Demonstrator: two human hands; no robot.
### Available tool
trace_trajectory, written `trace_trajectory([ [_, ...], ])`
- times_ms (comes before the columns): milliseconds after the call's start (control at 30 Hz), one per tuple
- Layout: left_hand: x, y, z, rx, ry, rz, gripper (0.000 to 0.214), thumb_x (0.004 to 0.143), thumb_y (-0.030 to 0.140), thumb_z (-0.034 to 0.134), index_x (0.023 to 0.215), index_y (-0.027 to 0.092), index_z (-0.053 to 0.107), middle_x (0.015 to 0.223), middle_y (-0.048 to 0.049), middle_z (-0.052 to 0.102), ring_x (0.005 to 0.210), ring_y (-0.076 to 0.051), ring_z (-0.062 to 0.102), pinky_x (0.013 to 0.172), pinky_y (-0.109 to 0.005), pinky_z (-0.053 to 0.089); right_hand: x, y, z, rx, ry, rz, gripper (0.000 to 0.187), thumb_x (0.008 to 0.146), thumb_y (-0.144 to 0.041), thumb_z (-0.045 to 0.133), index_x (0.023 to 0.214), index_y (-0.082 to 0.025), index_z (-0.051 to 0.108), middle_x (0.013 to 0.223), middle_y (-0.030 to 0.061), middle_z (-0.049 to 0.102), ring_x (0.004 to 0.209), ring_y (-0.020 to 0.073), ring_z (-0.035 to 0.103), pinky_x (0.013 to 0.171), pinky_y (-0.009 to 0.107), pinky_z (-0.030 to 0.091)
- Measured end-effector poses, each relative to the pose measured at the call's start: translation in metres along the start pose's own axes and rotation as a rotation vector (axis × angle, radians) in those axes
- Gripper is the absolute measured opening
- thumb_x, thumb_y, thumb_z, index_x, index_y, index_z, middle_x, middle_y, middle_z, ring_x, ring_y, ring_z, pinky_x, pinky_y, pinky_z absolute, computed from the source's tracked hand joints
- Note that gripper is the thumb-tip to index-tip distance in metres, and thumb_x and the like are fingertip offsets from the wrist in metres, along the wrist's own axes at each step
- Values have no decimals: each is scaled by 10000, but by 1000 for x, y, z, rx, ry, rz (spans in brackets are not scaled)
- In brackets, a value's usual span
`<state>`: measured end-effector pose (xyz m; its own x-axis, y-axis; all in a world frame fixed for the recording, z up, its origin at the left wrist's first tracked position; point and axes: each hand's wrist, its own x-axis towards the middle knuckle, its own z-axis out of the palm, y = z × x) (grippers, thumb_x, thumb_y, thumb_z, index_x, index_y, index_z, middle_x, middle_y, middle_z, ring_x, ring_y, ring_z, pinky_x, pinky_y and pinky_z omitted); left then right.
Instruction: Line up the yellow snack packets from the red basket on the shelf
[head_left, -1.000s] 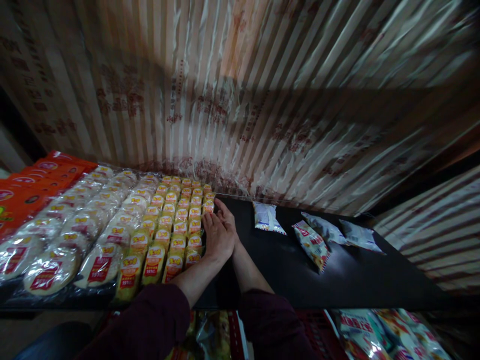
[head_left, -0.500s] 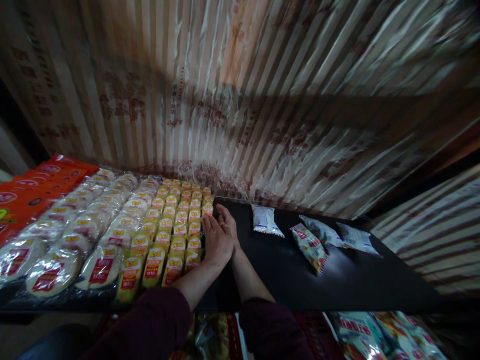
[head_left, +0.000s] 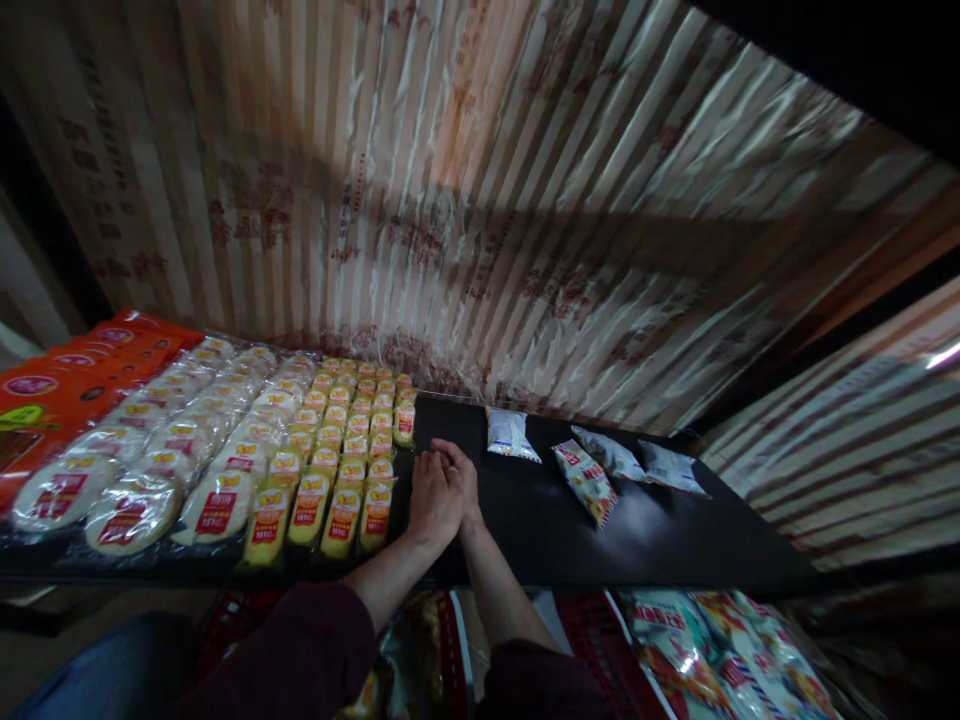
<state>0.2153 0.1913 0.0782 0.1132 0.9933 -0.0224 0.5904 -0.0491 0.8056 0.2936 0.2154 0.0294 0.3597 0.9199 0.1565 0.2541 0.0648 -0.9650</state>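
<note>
As I look down through the head camera from my distant seat, I see both forearms reach out over the black worktop [head_left: 551, 535] and converge like an inverted V. Coming from the lower left, the left forearm slants inward, and the left hand [head_left: 433, 503] bends at the wrist so that its fingers point away from me. From the lower right I see the right hand [head_left: 466, 482] lean against it, its fingertips reaching slightly past the left ones. I see the backs of the hands, pressed together with fingers fairly straight; the palms are hidden, so I cannot tell whether either grip is clenched, released or around something. Dark maroon sleeves [head_left: 315, 640] end partway up the forearms.

Just left of the hands I have the yellow packs [head_left: 342, 520], ranged in four columns running from the front edge to the back, with a shorter fifth column [head_left: 404, 420] at the rear, near the fingertips. Further left I make out round white packs [head_left: 214, 510] and orange bags [head_left: 45, 390]. To my right, well apart from the hands, four small snack bags [head_left: 586, 485] lie loosely spread.
</note>
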Motion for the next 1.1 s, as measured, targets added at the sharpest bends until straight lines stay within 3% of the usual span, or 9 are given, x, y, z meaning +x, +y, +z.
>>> trace_trajectory([
  [133, -30, 5, -22, -65, -109, -52, 420, 858, 158, 344, 1205, 48, 554, 1283, -178, 573, 1211, -217, 525, 1048, -299, 369, -26, -1, -4, 3, -14, -9, 328, 624, -222, 505, 896, -176, 683, 877, 45, 706, 813, 203, 646, 802, 337, 511],
  [300, -65, -4, -34, -92, -144, -53, 441, 887, 217, 302, 1225, 72, 544, 1287, -149, 578, 1204, -193, 531, 1045, -276, 361, -61, 0, -5, 22, -34, 12, 316, 631, -228, 479, 858, -175, 692, 861, 47, 712, 811, 201, 648, 808, 331, 504],
  [467, -100, -28, -34, -98, -108, 60, 462, 890, 273, 300, 1251, 100, 530, 1297, -134, 573, 1227, -190, 506, 1064, -301, 353, -101, -6, -2, 25, -12, -3, 342, 624, -219, 476, 886, -179, 693, 894, 48, 707, 853, 200, 633, 839, 334, 489],
  [633, -135, -55, -35, -99, -81, 174, 464, 880, 271, 306, 1251, 92, 519, 1305, -143, 560, 1234, -193, 494, 1076, -338, 351, -148, -20, 2, -57, 23, -125, 347, 665, -193, 434, 907, -180, 682, 909, 55, 661, 881, 187, 605, 844, 308, 467],
  [767, -168, -79, -40, -97, -124, 267, 460, 870, 241, 294, 1255, 115, 511, 1329, -131, 544, 1257, -190, 473, 1094, -368, 335, -195, -17, 10, -116, 15, -162, 349, 725, -161, 402, 952, -201, 664, 1021, 59, 625, 1001, 183, 573, 917, 312, 436],
  [867, -189, -100, -45, -65, -215, 192, 456, 860, 184, 274, 1227, 124, 539, 1297, -120, 574, 1218, -166, 510, 1083, -332, 350, -228, -4, 21, -205, -16, -75, 382, 714, -110, 396, 962, -216, 666, 1035, 58, 632, 1027, 185, 567, 953, 333, 423],
  [933, -196, -115, -47, -29, -249, 97, 442, 860, 170, 280, 1199, 117, 559, 1257, -120, 602, 1182, -162, 539, 1063, -313, 371, -242, 4, 29, -281, -105, -31, 394, 703, -77, 398, 949, -212, 674, 1011, 61, 646, 1012, 185, 582, 944, 329, 438],
  [1100, -183, -145, -58, 76, -178, -162, 393, 865, 154, 327, 1169, 108, 571, 1228, -118, 622, 1145, -171, 569, 1032, -301, 392, -245, 9, 42, -461, -210, -40, 428, 722, -47, 436, 1075, -158, 652, 1034, 107, 661, 988, 206, 621, 939, 343, 466],
])
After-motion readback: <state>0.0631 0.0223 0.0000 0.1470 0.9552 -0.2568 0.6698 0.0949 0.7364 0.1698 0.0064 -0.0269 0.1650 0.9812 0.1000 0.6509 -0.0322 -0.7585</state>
